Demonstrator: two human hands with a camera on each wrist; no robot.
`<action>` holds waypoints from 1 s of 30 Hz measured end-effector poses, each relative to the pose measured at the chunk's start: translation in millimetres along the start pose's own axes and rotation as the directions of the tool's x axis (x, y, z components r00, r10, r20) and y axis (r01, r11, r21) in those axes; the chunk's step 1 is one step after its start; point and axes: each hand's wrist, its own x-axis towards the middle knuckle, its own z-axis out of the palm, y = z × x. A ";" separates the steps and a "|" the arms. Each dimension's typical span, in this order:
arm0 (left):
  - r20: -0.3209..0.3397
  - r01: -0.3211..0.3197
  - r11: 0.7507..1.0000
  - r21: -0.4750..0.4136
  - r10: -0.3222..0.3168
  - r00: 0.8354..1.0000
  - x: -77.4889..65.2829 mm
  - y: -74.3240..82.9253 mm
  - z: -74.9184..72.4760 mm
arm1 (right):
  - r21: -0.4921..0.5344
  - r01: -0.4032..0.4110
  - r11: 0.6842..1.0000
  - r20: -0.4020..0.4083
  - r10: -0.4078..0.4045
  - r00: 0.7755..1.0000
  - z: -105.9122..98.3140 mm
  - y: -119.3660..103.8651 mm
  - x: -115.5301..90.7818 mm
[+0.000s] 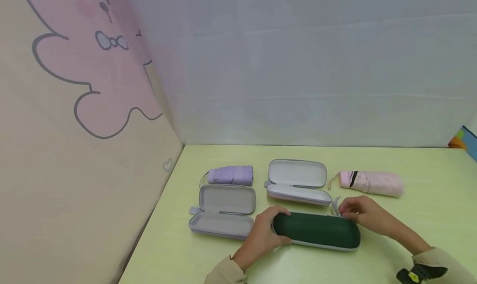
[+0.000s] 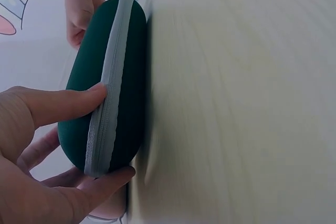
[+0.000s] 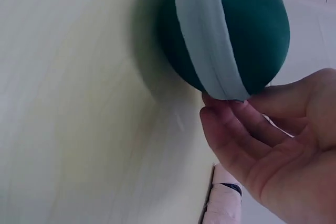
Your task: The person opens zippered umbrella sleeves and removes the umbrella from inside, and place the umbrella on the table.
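Observation:
A dark green hard zip case [image 1: 316, 230], closed, lies lengthwise on the table with a pale grey zip band [image 2: 107, 93] around its middle. My left hand [image 1: 262, 230] grips its left end, thumb on the zip band and fingers around the end in the left wrist view. At the case's back edge, near the right end, my right hand [image 1: 367, 213] pinches at the zip band with thumb and fingertips. The zipper pull there is hidden by the fingers. A pale grey strap loop [image 1: 336, 206] sticks up just left of those fingertips.
Two opened cases with pale linings, a lilac one [image 1: 225, 224] at left and a pink one [image 1: 298, 174] behind, stand close to the green case. A folded lilac umbrella [image 1: 231, 175] and a folded pink umbrella [image 1: 372, 182] lie farther back on the yellow-green table [image 1: 156, 251].

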 end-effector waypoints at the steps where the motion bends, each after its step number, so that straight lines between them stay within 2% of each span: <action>1: -0.001 -0.001 1.000 -0.002 0.001 1.000 0.3 0.3 0.1 | -0.048 0.015 0.999 -0.022 -0.016 1.000 0.9 -0.5 0.0; 6: 0.005 0.015 1.000 -0.014 -0.015 1.000 1.5 1.5 -1.2 | -0.203 0.024 0.979 -0.087 -0.042 0.995 4.8 -3.2 -1.6; 14: 0.021 0.027 1.000 -0.016 -0.026 0.999 2.3 -0.4 -1.6 | -0.260 0.011 0.966 -0.139 -0.049 0.989 4.7 -3.2 -9.1; 23: 0.015 0.016 0.999 -0.034 -0.016 1.000 1.8 -2.1 -2.0 | -0.206 0.001 0.979 -0.161 -0.035 0.986 3.9 -1.9 -23.5; 30: 0.012 0.010 0.999 -0.040 -0.009 1.000 1.7 -3.1 -1.4 | -0.128 -0.068 0.989 -0.172 0.046 0.984 3.6 -3.1 -34.6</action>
